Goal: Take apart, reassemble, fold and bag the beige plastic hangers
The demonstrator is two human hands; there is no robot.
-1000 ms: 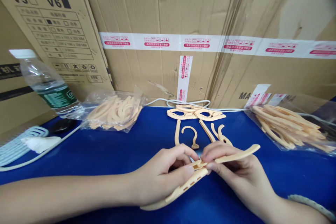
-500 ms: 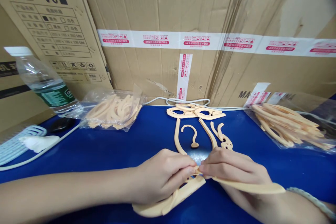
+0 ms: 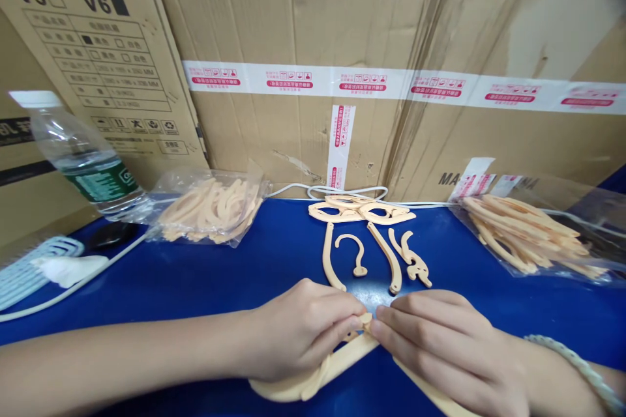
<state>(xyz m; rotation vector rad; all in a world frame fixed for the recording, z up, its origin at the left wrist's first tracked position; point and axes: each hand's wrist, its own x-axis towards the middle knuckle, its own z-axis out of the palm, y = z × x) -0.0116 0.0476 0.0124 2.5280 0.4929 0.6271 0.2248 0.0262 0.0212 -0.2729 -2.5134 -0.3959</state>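
My left hand (image 3: 313,326) is closed around a beige plastic folding hanger (image 3: 337,365), whose curved arms angle down to the left under my palm. My right hand (image 3: 450,345) pinches at the hanger's joint, fingertips almost meeting those of my left hand. A second beige arm (image 3: 425,391) slants down to the right beneath my right palm; its join at the middle is hidden by my fingers. Just beyond my hands lie a loose hook (image 3: 360,254), a left hanger arm (image 3: 330,257), a right hanger arm (image 3: 386,257) and small hook-shaped pieces (image 3: 413,260).
Folded hangers (image 3: 362,210) lie at the back. Bags of beige parts stand left (image 3: 210,208) and right (image 3: 528,231). At the left are a water bottle (image 3: 92,163), a white cable (image 3: 88,283) and a light-blue slotted object (image 3: 44,267). Cardboard boxes (image 3: 293,19) wall the blue table.
The arm by my right hand has swung from pointing right to slanting down toward me. My right hand has turned palm-down over it. My left hand stays nearly in place.
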